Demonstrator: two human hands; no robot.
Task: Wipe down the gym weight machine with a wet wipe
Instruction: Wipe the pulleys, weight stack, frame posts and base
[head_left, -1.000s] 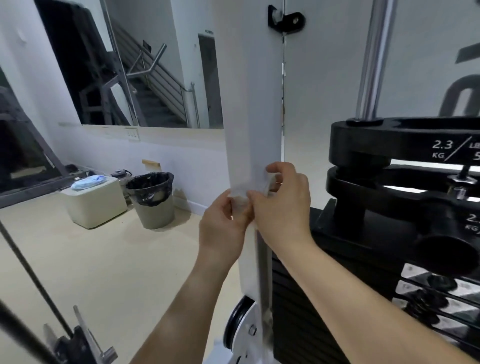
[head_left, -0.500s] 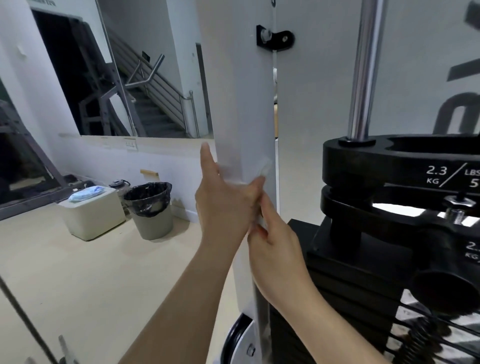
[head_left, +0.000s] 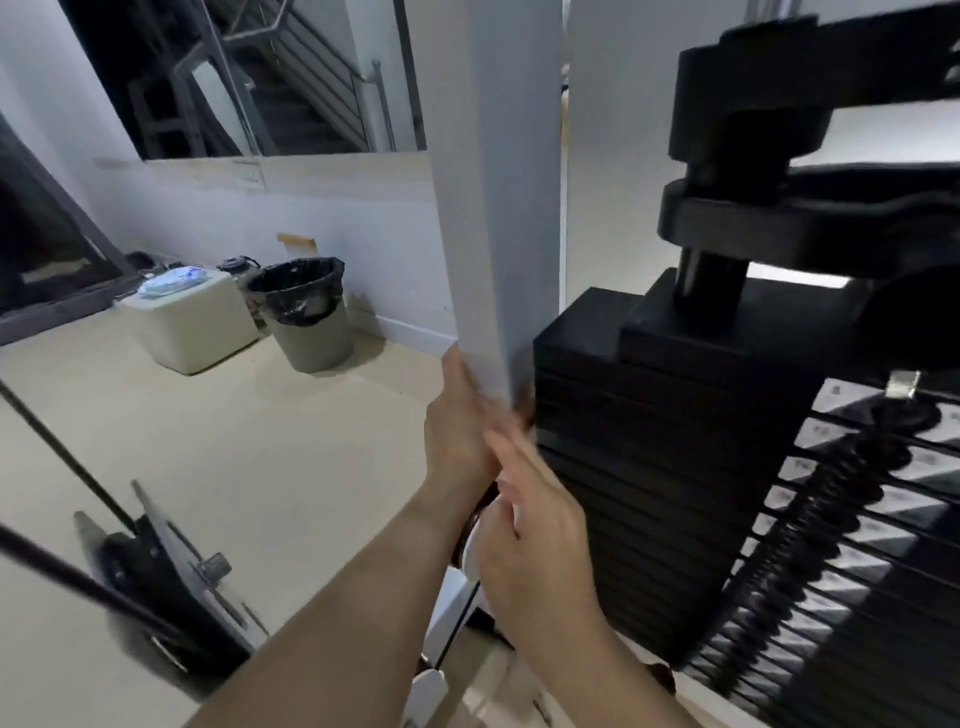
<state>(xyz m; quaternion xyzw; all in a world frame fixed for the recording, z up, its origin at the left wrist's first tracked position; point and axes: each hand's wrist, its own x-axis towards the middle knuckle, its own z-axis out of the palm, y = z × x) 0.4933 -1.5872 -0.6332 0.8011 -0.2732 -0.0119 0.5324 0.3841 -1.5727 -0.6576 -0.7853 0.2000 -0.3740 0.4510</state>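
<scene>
We are partway through wiping the white upright post (head_left: 498, 208) of the weight machine, working low on it, just beside the top of the black weight stack (head_left: 649, 467). Our left hand (head_left: 460, 431) lies against the post's left face and front edge, fingers straight and pointing up, pressing flat and not curled round anything. Our right hand (head_left: 535, 551) sits just below it with its fingers reaching up towards the same edge. The frame is blurred there, so we cannot tell whether that hand pinches something or only rests on the metal. The wet wipe itself does not show clearly. We judge it to be trapped between our left palm and the post, but that is a guess from the pose.

Much of the machine looks unwiped by this pass: the lower post, the stack's plates and the black carriage (head_left: 753, 218) above them.

The next move calls for even pressure along the post's length, with the wipe wrapped over the corner so both faces get cleaned. Near the bottom we should watch the narrow gap between post and stack, where fingers could catch.

A lined trash bin (head_left: 306, 312) stands well apart by the wall, beside a pale box (head_left: 192, 327).
</scene>
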